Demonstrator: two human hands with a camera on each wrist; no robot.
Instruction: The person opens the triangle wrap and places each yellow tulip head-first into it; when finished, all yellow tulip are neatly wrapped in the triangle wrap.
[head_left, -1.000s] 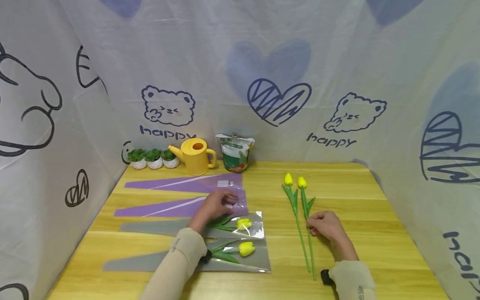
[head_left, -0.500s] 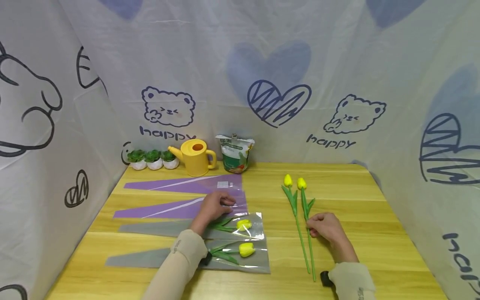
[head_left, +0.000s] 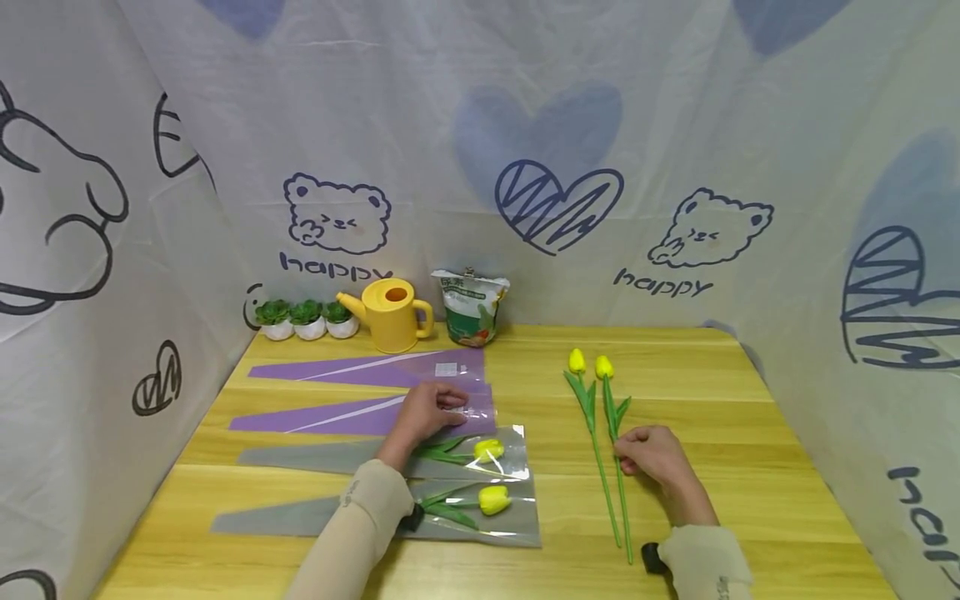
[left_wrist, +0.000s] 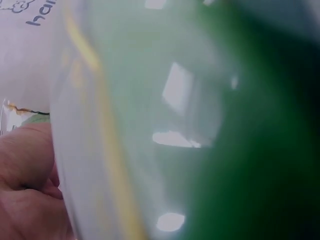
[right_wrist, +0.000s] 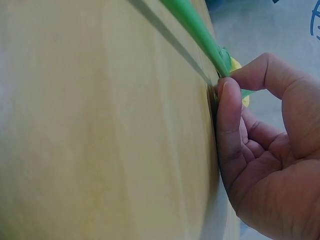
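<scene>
My left hand (head_left: 433, 410) lies on the wide end of the nearer purple sleeve (head_left: 330, 419), its fingers curled on the sleeve's edge. Just below it are two yellow tulips wrapped in clear and grey sleeves (head_left: 488, 450) (head_left: 495, 498). In the left wrist view only blurred clear plastic and green (left_wrist: 200, 125) fill the frame, with part of my hand (left_wrist: 25, 190) at the lower left. My right hand (head_left: 621, 451) pinches the green stem (right_wrist: 200, 30) of the right loose tulip (head_left: 603, 367) between thumb and forefinger against the table. A second loose tulip (head_left: 576, 360) lies just to its left.
A second purple sleeve (head_left: 367, 369) lies farther back. Along the back edge stand three small potted plants (head_left: 306, 318), a yellow watering can (head_left: 392, 312) and a clipped green bag (head_left: 470, 307). Printed fabric walls close in the wooden table (head_left: 750, 467) on three sides.
My left hand's fingers have drawn back slightly on the purple sleeve. The right hand stays on the stem where it was.
</scene>
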